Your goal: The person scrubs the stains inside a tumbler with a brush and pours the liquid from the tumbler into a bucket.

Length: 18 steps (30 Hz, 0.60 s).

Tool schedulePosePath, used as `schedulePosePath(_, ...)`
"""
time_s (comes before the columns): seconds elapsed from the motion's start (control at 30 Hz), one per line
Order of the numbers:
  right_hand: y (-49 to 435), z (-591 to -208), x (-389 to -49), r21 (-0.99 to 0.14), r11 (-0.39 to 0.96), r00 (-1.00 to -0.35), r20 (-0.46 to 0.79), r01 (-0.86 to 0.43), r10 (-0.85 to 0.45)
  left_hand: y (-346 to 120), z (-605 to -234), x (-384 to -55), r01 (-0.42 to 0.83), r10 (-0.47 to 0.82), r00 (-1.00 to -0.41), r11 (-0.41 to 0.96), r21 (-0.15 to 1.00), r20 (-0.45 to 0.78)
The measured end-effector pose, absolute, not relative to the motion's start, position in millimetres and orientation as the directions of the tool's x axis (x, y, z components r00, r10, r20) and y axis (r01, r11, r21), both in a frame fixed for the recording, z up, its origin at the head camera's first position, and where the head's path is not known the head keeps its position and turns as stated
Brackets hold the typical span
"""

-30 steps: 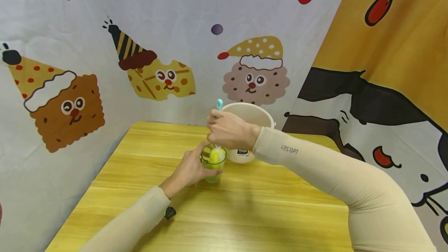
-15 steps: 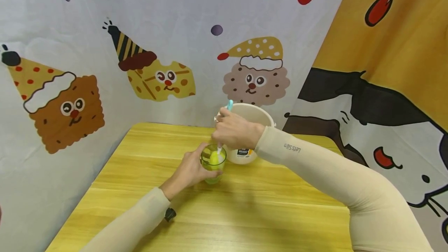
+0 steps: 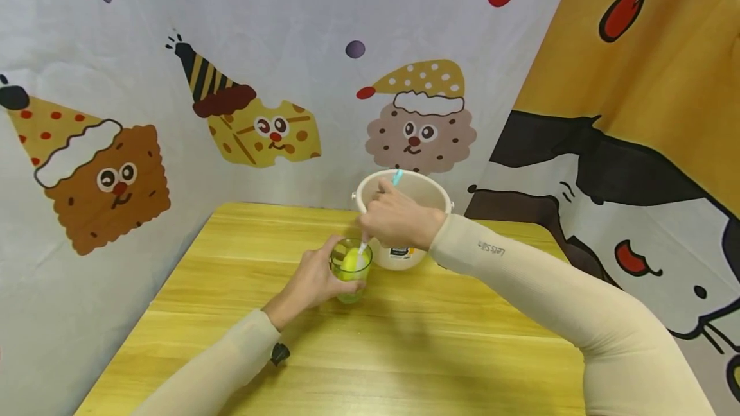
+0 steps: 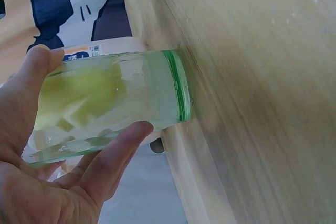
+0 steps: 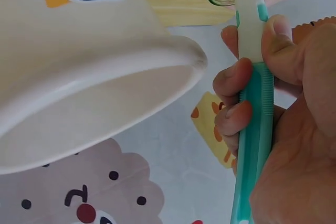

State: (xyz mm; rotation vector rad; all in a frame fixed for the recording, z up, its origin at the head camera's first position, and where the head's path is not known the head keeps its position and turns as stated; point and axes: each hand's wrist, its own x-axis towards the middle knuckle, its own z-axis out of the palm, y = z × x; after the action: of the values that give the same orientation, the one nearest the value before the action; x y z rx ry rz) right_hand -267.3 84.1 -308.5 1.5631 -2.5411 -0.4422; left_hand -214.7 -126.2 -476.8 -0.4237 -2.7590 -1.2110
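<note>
My left hand (image 3: 312,280) grips a clear, green-tinted drinking glass (image 3: 349,296), thumb on one side and fingers on the other. In the left wrist view, the glass base meets or nearly meets the wooden table (image 4: 262,108). My right hand (image 3: 399,216) holds the teal-and-white handle (image 5: 255,114) of a cleaning brush, fingers curled round it. The yellow sponge head (image 4: 86,90) of the brush is inside the glass. From there, the handle tilts up to the right, its teal end (image 3: 397,177) showing above my right hand.
A white bucket (image 3: 361,188) with a label stands right behind the glass, partly covered by my right hand and forearm. A small black object (image 3: 280,354) shows under my left sleeve. Cartoon-printed cloth (image 3: 277,18) hangs behind the table.
My right hand has shifted right, and the brush handle has gone from nearly upright to leaning right. The sponge stays in the glass. My left hand keeps its hold with little movement.
</note>
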Motion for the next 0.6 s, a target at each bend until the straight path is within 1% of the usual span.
schedulePosePath(0.07, 85.7, -309.1, -267.4, 0.288, 0.443, -0.473, -0.041, -0.849, -0.880, -126.1, -477.0, -214.7, 0.292, 0.212, -0.956, 0.649, 0.702, 0.202)
schedulePosePath(0.4, 90.3, -313.5, -272.0, 0.254, 0.532, -0.551, -0.007, -0.808, -0.834, -125.7, -476.2, -214.2, 0.290, 0.206, -0.957, 0.664, 0.689, 0.204)
schedulePosePath(0.6, 95.7, -313.3, -273.7, 0.236, 0.557, -0.572, 0.003, -0.796, -0.820, -124.8, -476.9, -213.6, 0.283, 0.197, -0.959, 0.671, 0.685, 0.204)
